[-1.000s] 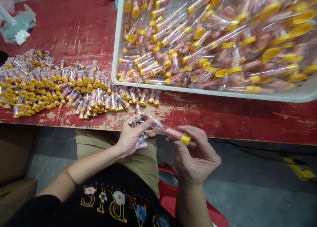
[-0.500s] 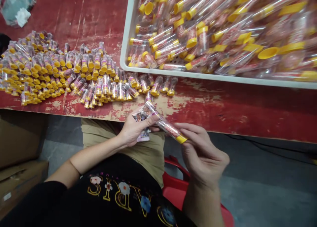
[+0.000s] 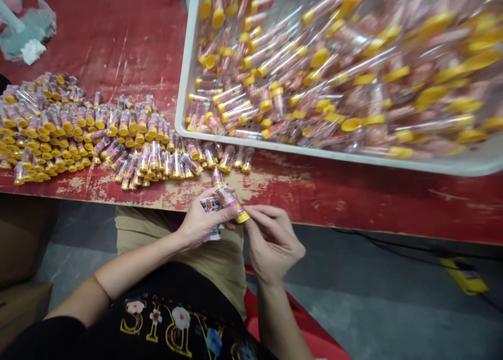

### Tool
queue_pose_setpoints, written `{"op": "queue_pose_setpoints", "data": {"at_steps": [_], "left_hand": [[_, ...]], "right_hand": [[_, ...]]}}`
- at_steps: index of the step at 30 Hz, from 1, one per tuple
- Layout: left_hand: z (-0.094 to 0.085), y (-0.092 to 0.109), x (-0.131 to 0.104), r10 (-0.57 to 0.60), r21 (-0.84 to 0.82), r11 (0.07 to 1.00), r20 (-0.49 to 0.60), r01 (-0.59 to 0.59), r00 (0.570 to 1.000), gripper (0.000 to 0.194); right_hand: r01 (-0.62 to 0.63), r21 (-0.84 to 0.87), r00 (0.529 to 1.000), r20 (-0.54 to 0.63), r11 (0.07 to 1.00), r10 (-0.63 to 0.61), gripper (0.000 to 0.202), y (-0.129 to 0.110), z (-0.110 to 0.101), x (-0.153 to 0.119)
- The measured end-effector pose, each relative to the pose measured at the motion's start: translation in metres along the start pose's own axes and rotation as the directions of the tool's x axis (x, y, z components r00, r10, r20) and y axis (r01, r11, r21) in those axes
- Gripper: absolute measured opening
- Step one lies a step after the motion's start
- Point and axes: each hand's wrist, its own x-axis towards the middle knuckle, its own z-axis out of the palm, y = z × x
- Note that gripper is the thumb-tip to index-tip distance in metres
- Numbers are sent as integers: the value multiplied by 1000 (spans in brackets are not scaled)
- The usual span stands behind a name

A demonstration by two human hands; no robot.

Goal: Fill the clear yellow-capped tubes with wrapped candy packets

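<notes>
Clear plastic tube (image 3: pixel 229 199) with a yellow cap and a purple-pink printed band is gripped between the thumb and fingers of my left hand (image 3: pixel 199 218). Small printed sheets or stickers (image 3: pixel 212 205) are also tucked in that hand, behind the tube. My right hand (image 3: pixel 273 239) is closed, its thumb and fingertips pinching at the tube's yellow-capped end. Just beyond the tube, one more small capped tube (image 3: pixel 217 176) stands close to the table edge.
Many yellow-capped tubes (image 3: pixel 149 158) are stacked on the red table (image 3: pixel 129 40) to the left. A white tray (image 3: pixel 181 103) full of clear tubes with red labels sits at the right. A crumpled plastic bag (image 3: pixel 35 30) lies far left; a red chair (image 3: pixel 291 318) is below.
My right hand has moved left toward my left hand. The long clear tube with a red label between them now appears as a short tube with a purple-pink band. The view has shifted.
</notes>
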Motion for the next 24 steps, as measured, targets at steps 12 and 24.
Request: {"op": "queue_pose_setpoints", "data": {"at_steps": [12,24], "left_hand": [[6,4,17,21,10,1000,-14,-21,1000,83],[11,5,15,-300,-353,906,-143,234,943,16]], "right_hand": [[-6,20,995,-95,1000,8,7,11,12,14],[-188,-161,923,-366,969,119,28,86,11,47]]}}
